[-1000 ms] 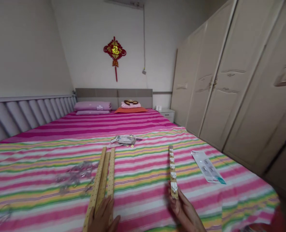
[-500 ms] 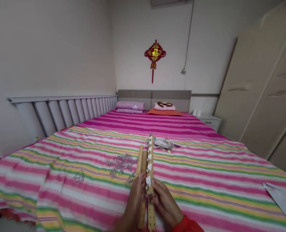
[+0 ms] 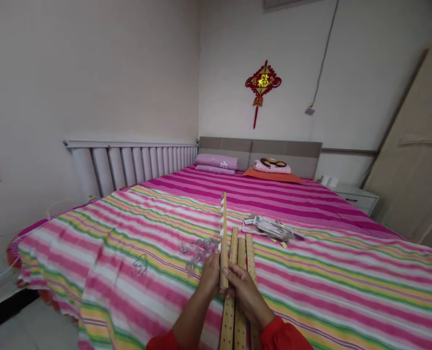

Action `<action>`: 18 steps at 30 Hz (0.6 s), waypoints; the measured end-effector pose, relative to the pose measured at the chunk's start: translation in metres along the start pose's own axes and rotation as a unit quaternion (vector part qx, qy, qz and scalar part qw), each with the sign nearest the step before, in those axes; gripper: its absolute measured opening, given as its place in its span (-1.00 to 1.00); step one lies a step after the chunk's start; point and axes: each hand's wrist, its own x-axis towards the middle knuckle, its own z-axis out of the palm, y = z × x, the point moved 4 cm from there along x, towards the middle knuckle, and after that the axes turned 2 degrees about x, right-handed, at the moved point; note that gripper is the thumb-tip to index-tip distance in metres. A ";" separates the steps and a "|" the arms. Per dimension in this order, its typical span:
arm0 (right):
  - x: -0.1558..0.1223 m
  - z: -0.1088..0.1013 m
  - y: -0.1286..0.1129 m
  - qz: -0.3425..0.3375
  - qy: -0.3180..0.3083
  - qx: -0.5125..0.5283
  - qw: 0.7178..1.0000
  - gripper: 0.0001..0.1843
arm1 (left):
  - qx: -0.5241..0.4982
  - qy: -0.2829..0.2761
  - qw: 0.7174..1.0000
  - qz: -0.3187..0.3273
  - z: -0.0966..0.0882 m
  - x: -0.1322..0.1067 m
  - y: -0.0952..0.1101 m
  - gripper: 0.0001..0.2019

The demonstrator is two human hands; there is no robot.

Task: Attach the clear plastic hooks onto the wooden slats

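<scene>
Between my two hands I hold a narrow wooden strip (image 3: pixel 225 233) lifted off the bed, its far end pointing away from me. White tags with small pieces run along its left side. My left hand (image 3: pixel 210 272) is closed on the strip's left edge near its lower end. On the opposite edge, my right hand (image 3: pixel 245 290) grips it with the thumb on the wood. Beneath my hands, several perforated wooden strips (image 3: pixel 251 255) lie side by side on the striped sheet. Left of the held strip is a loose pile of small clear packets (image 3: pixel 198 250).
Clear plastic packages (image 3: pixel 272 227) lie to the right, beyond the strips. A thin wire-like loop (image 3: pixel 140 265) rests on the striped sheet (image 3: pixel 128 301) at left. Folded bedding (image 3: pixel 216 163) sits by the headboard (image 3: pixel 285 150). A radiator (image 3: pixel 135 165) lines the left wall.
The held strip has turned so its tagged face now points left, showing the bare edge. The view has swung left, and more perforated strips underneath have come into sight.
</scene>
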 end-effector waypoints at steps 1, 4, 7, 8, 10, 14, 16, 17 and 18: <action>0.000 -0.002 0.000 0.003 0.004 -0.003 1.000 -0.57 | 0.020 0.003 1.000 0.010 -0.003 0.004 0.002 -0.45; -0.003 -0.010 0.002 0.011 0.014 -0.015 1.000 -0.58 | 0.069 0.063 0.994 0.059 -0.015 0.016 0.013 -0.53; -0.007 -0.014 0.008 0.021 0.010 -0.036 0.999 -0.56 | 0.073 0.085 0.991 0.069 -0.016 0.032 0.020 -0.57; -0.009 -0.015 0.010 0.023 0.006 -0.047 0.999 -0.55 | 0.069 0.083 0.992 0.068 -0.014 0.038 0.022 -0.58; -0.013 -0.014 0.011 0.028 -0.005 -0.067 0.997 -0.52 | 0.060 0.090 0.992 0.061 -0.009 0.049 0.023 -0.58; -0.022 -0.009 0.006 0.033 -0.035 -0.081 0.996 -0.50 | 0.034 0.115 0.991 0.051 -0.004 0.061 0.020 -0.60; -0.027 -0.008 0.000 0.041 -0.047 -0.068 0.996 -0.52 | 0.026 0.109 0.993 0.047 -0.004 0.061 0.017 -0.61; -0.030 -0.008 -0.002 0.050 -0.047 -0.059 0.996 -0.53 | 0.025 0.103 0.993 0.044 -0.005 0.061 0.015 -0.61; -0.033 -0.009 -0.004 0.060 -0.043 -0.051 0.996 -0.54 | 0.025 0.097 0.994 0.042 -0.006 0.060 0.015 -0.60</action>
